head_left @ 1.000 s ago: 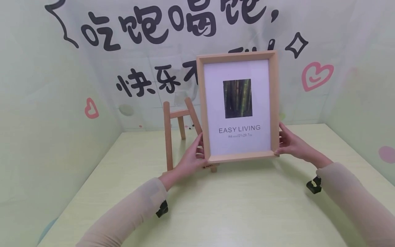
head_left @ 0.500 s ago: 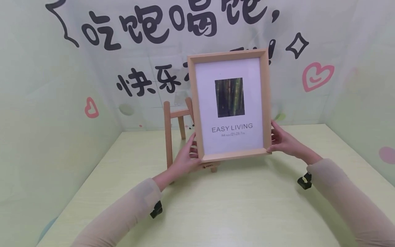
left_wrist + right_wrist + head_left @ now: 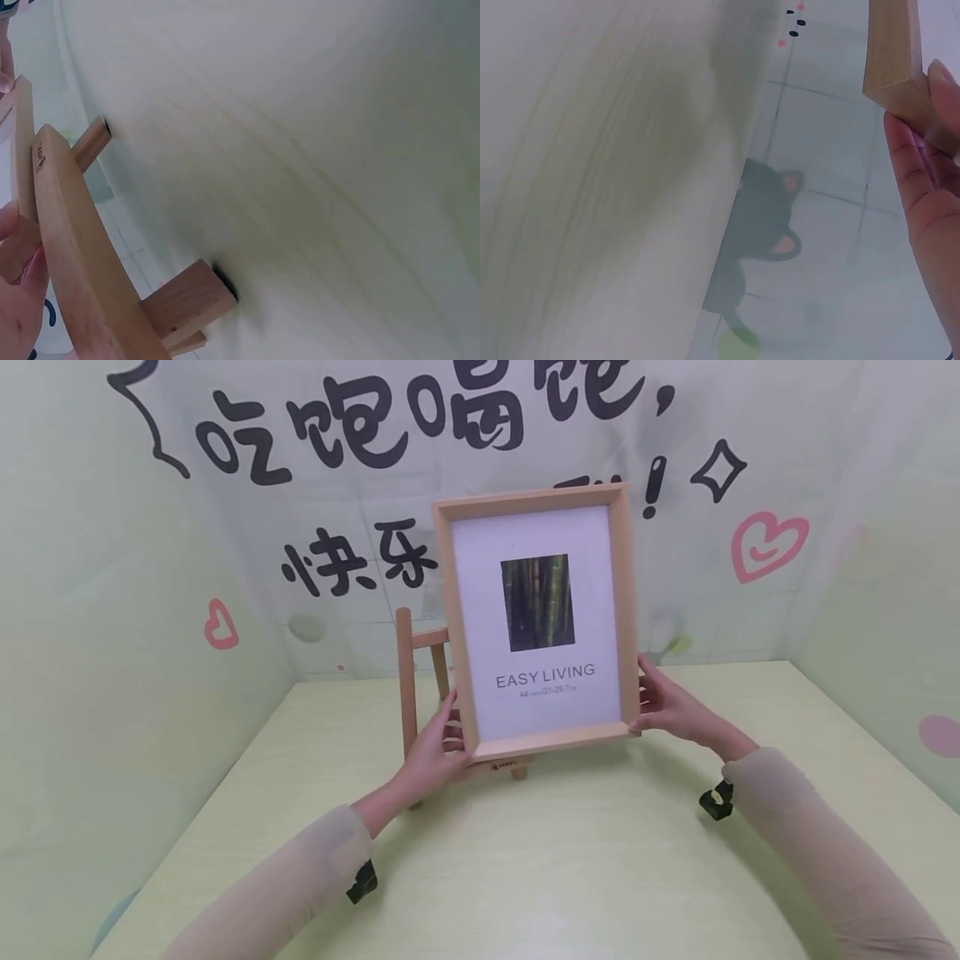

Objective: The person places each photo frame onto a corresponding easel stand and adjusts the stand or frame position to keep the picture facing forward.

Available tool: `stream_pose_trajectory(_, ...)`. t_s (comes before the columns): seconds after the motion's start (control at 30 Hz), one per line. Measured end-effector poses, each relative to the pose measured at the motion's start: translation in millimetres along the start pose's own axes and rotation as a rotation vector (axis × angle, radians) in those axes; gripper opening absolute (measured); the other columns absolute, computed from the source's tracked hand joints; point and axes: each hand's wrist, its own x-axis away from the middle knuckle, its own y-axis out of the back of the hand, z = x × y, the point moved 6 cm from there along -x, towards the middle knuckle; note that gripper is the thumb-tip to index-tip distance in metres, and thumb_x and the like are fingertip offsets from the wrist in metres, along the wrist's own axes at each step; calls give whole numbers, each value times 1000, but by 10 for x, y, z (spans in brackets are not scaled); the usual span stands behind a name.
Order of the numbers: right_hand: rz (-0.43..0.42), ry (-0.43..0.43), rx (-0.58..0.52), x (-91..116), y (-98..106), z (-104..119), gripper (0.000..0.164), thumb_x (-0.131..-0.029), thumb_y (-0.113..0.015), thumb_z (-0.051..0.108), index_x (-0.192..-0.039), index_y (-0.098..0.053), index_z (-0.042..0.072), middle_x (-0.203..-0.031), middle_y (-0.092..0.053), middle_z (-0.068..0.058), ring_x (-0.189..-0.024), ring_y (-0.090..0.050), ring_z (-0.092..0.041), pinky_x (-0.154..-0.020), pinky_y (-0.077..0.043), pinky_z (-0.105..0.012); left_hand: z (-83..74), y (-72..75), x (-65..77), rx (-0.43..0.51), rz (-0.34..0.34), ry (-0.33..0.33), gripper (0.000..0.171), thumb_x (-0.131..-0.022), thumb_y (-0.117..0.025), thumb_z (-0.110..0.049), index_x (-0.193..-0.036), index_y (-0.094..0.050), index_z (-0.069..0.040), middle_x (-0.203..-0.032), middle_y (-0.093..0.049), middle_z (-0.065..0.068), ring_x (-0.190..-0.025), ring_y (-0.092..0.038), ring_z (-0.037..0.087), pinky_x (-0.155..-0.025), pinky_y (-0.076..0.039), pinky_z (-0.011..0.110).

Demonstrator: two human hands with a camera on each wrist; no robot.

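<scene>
Item one: picture frame (image 3: 536,625), pale wood, bamboo print behind its clear front. Place: between my two hands, off the table (image 3: 570,852), in front of the easel (image 3: 407,685). Upright, slightly tilted, its lower corner beside my left hand sitting lower than the one beside my right.

Item two: left hand (image 3: 431,758), pinching the frame near its lower corner, thumb toward the front.

Item three: right hand (image 3: 678,703), pinching the opposite side just above its corner, thumb on the front edge, fingers curled round the outside.

Item four: easel, standing beyond my left hand and partly hidden by the frame. Its ledge (image 3: 88,247) lies close by that hand; contact between ledge and frame I cannot tell.

Handling notes, my judgement: the step in hand is lining the frame up with the easel. Best to raise the left side a little for a level lower edge, and share the load evenly between both hands. Left fingertips want watching near the ledge, since a pinch or a knock against the easel seems the likeliest mishap.
</scene>
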Motion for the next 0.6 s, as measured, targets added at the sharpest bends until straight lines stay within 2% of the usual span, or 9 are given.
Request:
stream_pose_trajectory(0.1, 1, -7, 2, -42, -36, -2, 108, -74, -66, -11, -147, 9, 16, -124, -36, -36, -100, -53, -34, -80, -52, -22, 19, 32, 32, -14, -13, -8, 96, -71, -63, 18, -147, -11, -8, -121, -47, 18, -99, -56, 28, -86, -52, 27)
stream_pose_trajectory(0.23, 12, -3, -2, -73, -66, 7, 108, -74, -66, -10, -147, 8, 17, -126, -35, -35, -101, -51, -39, -80, -53, -23, 43, 56, 65, -48, -27, -46, 96, -71, -64, 17, -147, -11, -6, -119, -47, 19, -98, -56, 28, -84, -53, 26)
stream_pose_trajectory(0.6, 18, -5, 5, -152, -126, 19, 108, -73, -66, -11, -147, 7, 18, -127, -36, -34, -102, -51, -40, -81, -52, -23, 57, 129, 141, -82, -33, -57, 95, -71, -64, 16, -147, -10, -3, -120, -46, 19, -98, -56, 28, -84, -53, 27)
